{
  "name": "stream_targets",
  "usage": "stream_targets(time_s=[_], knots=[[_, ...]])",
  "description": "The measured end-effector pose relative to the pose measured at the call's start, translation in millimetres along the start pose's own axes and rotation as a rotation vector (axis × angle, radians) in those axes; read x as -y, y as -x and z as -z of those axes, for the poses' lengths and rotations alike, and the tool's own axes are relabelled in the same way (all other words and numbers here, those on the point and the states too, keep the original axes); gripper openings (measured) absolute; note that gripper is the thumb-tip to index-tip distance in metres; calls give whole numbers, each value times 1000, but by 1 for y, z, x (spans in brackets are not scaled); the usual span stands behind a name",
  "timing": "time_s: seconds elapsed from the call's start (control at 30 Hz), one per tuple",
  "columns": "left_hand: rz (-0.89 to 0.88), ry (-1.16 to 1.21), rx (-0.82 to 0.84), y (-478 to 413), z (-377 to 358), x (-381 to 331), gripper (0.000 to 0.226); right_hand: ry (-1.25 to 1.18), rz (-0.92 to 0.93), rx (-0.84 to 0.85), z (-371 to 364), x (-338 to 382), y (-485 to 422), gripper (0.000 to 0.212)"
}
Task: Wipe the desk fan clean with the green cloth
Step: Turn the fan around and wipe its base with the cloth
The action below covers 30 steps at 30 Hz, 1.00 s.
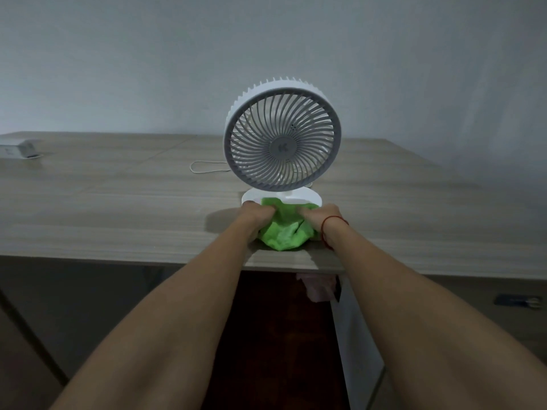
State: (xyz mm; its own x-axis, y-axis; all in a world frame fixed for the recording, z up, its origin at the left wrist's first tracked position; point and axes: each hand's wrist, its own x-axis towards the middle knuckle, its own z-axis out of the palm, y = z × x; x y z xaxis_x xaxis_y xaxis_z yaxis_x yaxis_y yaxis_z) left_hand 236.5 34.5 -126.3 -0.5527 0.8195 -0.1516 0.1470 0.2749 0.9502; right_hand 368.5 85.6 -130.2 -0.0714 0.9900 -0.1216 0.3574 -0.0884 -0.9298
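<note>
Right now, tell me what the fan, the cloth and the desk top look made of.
Desk fan: moulded plastic, white housing and grey grille, matte; thin uniform ribs suggest it. Green cloth: soft textile, probably microfibre; it bunches into fuzzy folds. Desk: wood-grain top, matte, likely laminate rather than solid wood, judging by the even streaks and straight seams.

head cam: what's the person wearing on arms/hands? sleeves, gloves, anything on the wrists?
Bare, no sleeves or gloves in view. Left hand and its wrist carry nothing visible. Right hand has a thin red string bracelet round its wrist. No watch. Rings: cannot tell.
</note>
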Motion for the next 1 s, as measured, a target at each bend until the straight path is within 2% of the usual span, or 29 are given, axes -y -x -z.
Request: stream_targets(time_s=[0.13, 0.27, 0.4, 0.6, 0.7, 0.8, 0.87, 1.0], knots=[[-65, -21, -15, -2, 1, 3, 36, 56, -20, -28, 0, 1, -5, 58], [-82, -10, 59, 0, 7, -1, 33, 180, -10, -61, 1, 8, -3, 60], [-59, 15, 145, 4, 9, -4, 19, 216, -6, -48, 0, 12, -3, 53], [-85, 43, 49, 4, -6, -2, 19, 190, 18, -154, 15, 2, -6, 49], [-109, -67, -10, 2, -13, -2, 32, 168, 12, -100, 17, 0, -2, 65], [-50, -70, 11, 3, -12, -3, 35, 136, -7, -63, 17, 1, 2, 78], [-44, -86, 23, 3, -9, -2, 35, 128, 29, -53, 15, 0, 2, 69], [-145, -5, -100, -7, 1, 3, 30, 17, 233, -46, 6, -2, 4, 47]])
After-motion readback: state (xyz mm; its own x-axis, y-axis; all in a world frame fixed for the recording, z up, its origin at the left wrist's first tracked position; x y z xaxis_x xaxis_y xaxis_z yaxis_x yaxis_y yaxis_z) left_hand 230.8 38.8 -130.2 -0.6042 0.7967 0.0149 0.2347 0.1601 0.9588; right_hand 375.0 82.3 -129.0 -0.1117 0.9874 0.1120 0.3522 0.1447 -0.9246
